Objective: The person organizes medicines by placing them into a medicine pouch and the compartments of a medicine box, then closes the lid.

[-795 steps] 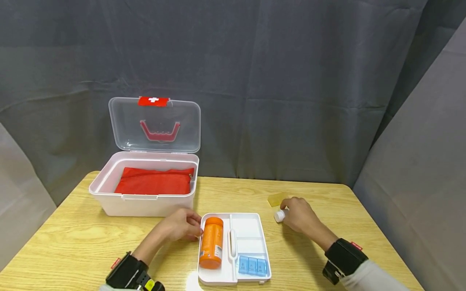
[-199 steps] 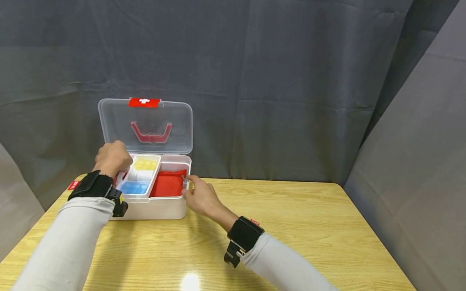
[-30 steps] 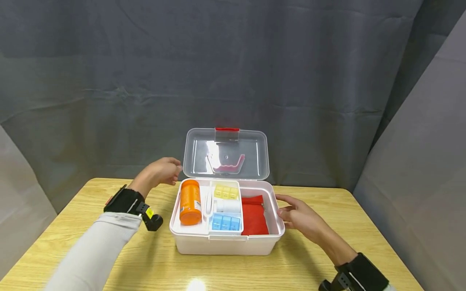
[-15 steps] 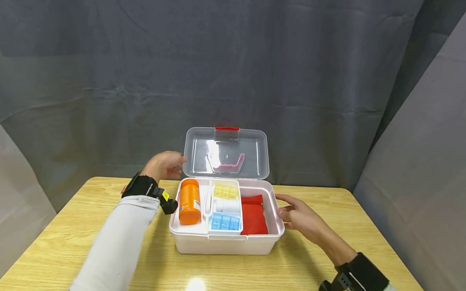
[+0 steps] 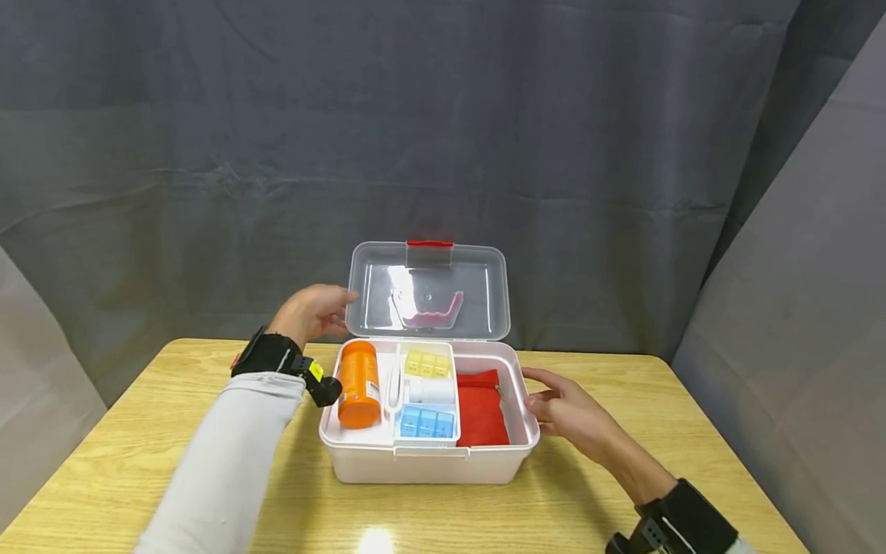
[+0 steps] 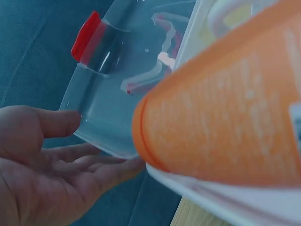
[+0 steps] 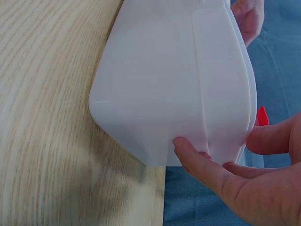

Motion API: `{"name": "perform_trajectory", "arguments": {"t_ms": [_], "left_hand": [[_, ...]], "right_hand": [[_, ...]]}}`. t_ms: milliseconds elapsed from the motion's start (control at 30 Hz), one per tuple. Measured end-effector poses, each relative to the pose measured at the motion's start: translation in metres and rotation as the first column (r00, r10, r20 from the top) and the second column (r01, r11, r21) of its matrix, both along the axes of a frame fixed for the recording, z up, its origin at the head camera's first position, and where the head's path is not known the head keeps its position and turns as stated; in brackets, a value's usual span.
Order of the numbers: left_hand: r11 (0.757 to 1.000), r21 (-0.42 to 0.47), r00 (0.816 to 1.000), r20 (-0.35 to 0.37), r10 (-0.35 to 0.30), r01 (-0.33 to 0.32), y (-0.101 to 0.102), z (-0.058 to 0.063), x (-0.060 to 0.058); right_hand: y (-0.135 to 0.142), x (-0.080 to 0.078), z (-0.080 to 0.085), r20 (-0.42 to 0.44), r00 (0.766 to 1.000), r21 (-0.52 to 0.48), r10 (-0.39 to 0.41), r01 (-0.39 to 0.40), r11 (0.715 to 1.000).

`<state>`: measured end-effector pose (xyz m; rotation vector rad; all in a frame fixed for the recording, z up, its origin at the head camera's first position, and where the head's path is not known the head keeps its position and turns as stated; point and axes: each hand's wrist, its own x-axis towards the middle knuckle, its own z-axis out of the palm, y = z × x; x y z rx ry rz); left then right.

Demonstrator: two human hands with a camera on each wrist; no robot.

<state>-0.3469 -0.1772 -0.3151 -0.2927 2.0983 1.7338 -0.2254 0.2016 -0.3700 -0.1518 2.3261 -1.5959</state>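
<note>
A white plastic box (image 5: 429,467) stands on the table with its clear hinged lid (image 5: 477,285) raised. At the lid's left edge is my left hand (image 5: 314,309); in the left wrist view its thumb overlaps the edge while the extended fingers reach behind. My right hand (image 5: 571,415) holds the box's right end, thumb at the rim and fingers along the outer wall. In the box's left part sits a white tray (image 5: 384,436) with an orange bottle (image 5: 359,385), white tweezers (image 5: 394,388), yellow and blue pill cases and a small white bottle (image 5: 431,391). A red pouch (image 5: 482,412) lies beside it.
The wooden table (image 5: 208,446) extends around the box on both sides and in front. Behind it hangs a grey cloth backdrop (image 5: 588,192), close to the raised lid. A pink handle (image 5: 436,318) shows through the lid.
Earlier the tray lay on the table, then went into the box, which now stands nearer the middle. In the last second my left hand rose to the lid's edge; my right hand stayed.
</note>
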Motion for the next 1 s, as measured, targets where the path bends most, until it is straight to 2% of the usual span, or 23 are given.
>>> {"name": "perform_trajectory", "arguments": {"t_ms": [200,433,533,733,1000], "left_hand": [[0.995,0.091,0.999,0.002,0.035,-0.035,-0.001,0.001,0.003],[0.985,0.154,0.997,0.024,0.076,-0.079,0.001,0.003,0.005],[0.979,0.188,0.997,0.02,0.075,-0.078,0.003,0.005,0.005],[0.983,0.18,0.999,-0.044,0.028,-0.02,0.003,0.008,0.007],[0.991,0.135,0.994,-0.106,0.038,-0.023,-0.002,0.006,0.012]], "right_hand": [[0.001,0.001,-0.002,0.005,1.0,-0.005,0.01,-0.01,1.0],[0.003,0.002,-0.001,0.001,1.0,0.016,0.008,-0.008,1.0],[0.003,0.003,-0.001,-0.002,1.0,0.011,0.008,-0.008,1.0],[0.003,0.003,-0.001,-0.004,1.0,0.014,0.0,0.0,1.0],[0.002,0.003,-0.002,0.002,1.0,0.006,-0.015,0.015,1.0]]}}
